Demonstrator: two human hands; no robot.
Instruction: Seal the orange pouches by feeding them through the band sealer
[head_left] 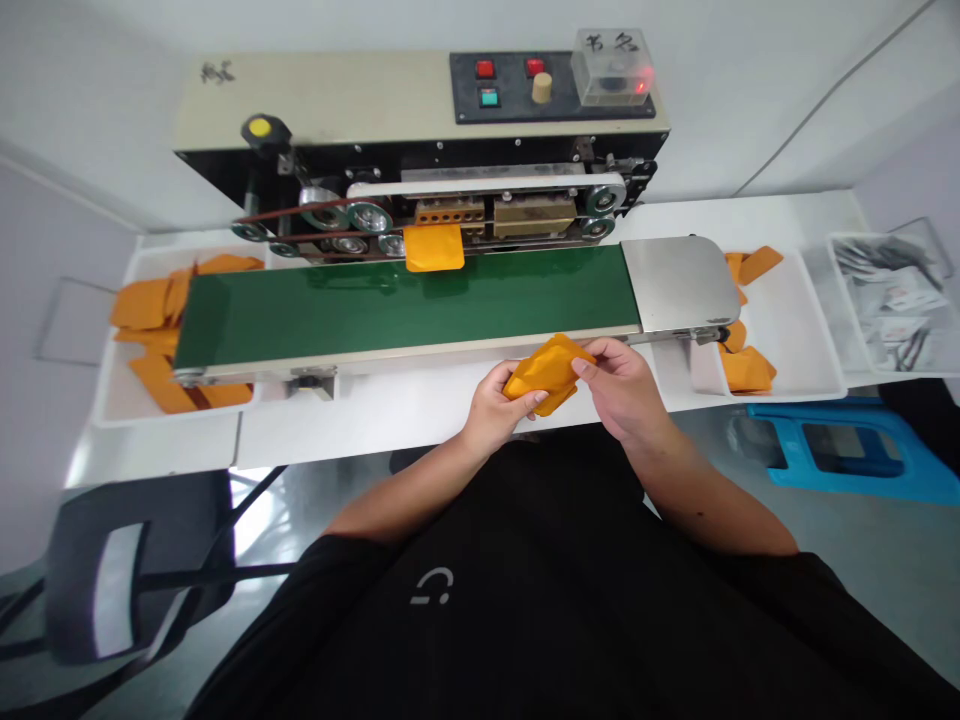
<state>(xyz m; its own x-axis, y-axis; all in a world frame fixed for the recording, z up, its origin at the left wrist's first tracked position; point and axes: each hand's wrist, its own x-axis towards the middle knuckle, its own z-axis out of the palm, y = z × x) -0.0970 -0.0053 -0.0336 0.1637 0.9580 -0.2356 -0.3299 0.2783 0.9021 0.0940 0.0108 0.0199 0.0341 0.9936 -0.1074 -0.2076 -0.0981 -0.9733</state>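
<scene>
My left hand (pixel 496 408) is closed round a small stack of orange pouches (pixel 549 368), its thumb lying across the lower edge. At the upper right corner of the stack, my right hand (pixel 621 384) pinches the top pouch between thumb and fingers. Both hands are in front of the near edge of a band sealing machine (pixel 322 90) with a green conveyor belt (pixel 315 315). Another orange pouch (pixel 435 248) hangs from the sealing band, its lower part over the belt. What the pouches contain cannot be seen.
A white bin (pixel 112 408) with several orange pouches stands at the belt's left end. Another white bin (pixel 821 350) with pouches is at the right, beside a tray (pixel 862 325) of small packets. A black chair (pixel 75 560) and a blue stool (pixel 787 440) stand near the table.
</scene>
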